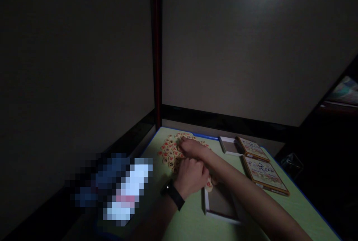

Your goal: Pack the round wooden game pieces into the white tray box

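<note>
Many round wooden xiangqi pieces (168,147) with red and dark characters lie close together at the table's far left. My right hand (192,146) reaches across above my left wrist and rests among them, fingers bent down; their tips are partly hidden. Nearer to me is my left hand (191,175), with a black watch (175,196) on its wrist. Its fingers are curled, and a few xiangqi pieces (209,185) show at its right side, over the rim of a shallow open box tray (206,202). What lies beneath its palm is hidden.
Two printed box lids (265,174) lie on the right of the green table (192,222), one behind the other. A second shallow tray (231,147) sits by the back edge. Walls (223,47) stand close behind and left. At left is a pixelated bright patch (128,192).
</note>
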Tool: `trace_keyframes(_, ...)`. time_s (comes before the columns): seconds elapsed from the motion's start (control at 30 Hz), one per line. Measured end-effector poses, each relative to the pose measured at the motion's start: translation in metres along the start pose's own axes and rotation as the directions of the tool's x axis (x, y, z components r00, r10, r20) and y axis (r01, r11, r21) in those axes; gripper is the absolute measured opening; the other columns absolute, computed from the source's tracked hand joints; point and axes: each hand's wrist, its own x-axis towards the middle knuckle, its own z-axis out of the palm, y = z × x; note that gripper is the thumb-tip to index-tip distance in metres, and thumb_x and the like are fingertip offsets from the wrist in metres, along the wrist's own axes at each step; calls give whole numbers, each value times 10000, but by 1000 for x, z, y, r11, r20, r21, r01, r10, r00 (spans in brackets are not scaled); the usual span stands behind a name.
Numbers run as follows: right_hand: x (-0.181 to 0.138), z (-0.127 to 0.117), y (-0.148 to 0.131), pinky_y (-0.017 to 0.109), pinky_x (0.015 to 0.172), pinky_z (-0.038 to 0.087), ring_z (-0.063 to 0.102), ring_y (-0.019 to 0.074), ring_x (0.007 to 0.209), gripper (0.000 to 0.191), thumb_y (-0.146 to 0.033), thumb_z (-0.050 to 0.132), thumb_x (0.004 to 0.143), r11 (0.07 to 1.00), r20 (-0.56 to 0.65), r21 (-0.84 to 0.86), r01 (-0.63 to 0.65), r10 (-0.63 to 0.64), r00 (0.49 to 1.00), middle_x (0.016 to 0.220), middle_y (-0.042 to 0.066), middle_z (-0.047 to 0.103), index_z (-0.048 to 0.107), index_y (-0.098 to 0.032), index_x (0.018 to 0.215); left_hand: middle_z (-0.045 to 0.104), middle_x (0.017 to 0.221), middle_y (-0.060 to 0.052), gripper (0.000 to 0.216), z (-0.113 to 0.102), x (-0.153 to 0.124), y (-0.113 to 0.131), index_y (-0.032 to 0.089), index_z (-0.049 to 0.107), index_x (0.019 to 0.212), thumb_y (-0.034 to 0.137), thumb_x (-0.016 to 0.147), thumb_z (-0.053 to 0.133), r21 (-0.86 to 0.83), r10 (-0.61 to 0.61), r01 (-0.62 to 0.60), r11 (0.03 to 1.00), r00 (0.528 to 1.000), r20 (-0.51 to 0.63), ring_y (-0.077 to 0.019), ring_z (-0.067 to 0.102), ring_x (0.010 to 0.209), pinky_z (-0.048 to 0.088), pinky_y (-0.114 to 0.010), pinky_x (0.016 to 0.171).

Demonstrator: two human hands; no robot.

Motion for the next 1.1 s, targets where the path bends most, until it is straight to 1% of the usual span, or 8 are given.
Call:
trace_keyframes(0.2,-41,-17,32,276,790,458,614,201,902,188,-176,479,952,998,-135,59,-31,39,990,1089,153,616,597,-94,1073,730,852,-93,283,0,20,-8,174,664,881,208,950,392,-448,-365,308,839,930,-44,-205,677,807,481,-303,749)
trace_keyframes(0.3,-72,-17,42,283,788,449,578,196,890,145,-130,484,912,994,-199,107,-19,40,979,1040,126,585,561,-117,1035,717,947,-94,345,7,28,-12,167,608,1007,347,1019,313,-853,-431,306,424,896,107,-162,670,751,511,-274,686)
trace_keyframes(0.43,-105,-3,36,294,757,445,547,197,842,79,-160,501,897,969,-322,240,54,27,946,981,95,559,523,-160,973,700,927,-100,455,16,27,-14,145,611,954,594,875,601,-993,-193,114,-21,974,116,-176,677,821,535,-314,798)
trace_keyframes(0.67,-144,4,18,292,783,458,588,196,869,71,-245,528,941,879,-484,469,89,171,858,956,77,621,565,-187,958,698,893,-71,486,18,21,-15,137,673,926,538,689,812,-989,-128,112,-94,984,124,-138,630,785,486,-254,736)
trace_keyframes(0.8,-167,14,20,271,663,431,568,164,710,99,-252,599,872,775,-428,631,12,335,839,813,29,649,637,-183,930,714,948,-90,462,16,21,-17,137,698,954,479,676,835,-985,-117,152,-77,980,160,-138,619,782,468,-246,716)
trace_keyframes(0.9,-181,28,23,260,609,400,538,144,650,188,-274,663,800,555,-301,831,23,414,859,725,-1,632,673,-165,953,719,1001,-112,429,16,20,-18,129,722,921,463,678,838,-986,-89,163,-37,982,166,-145,618,797,459,-242,709)
trace_keyframes(1.03,-190,36,22,223,536,358,529,107,606,395,-298,809,646,-23,11,1000,-3,369,929,763,0,666,701,-162,1001,704,942,-85,432,18,18,-18,133,738,915,485,682,829,-984,-97,178,17,980,176,-149,619,782,456,-242,684)
trace_keyframes(1.1,-191,34,20,207,513,334,515,82,587,401,-310,850,617,-208,126,976,-58,327,936,802,13,682,725,-161,968,690,907,-67,439,20,18,-18,134,734,904,494,673,831,-982,-117,183,39,977,177,-141,612,753,456,-239,667)
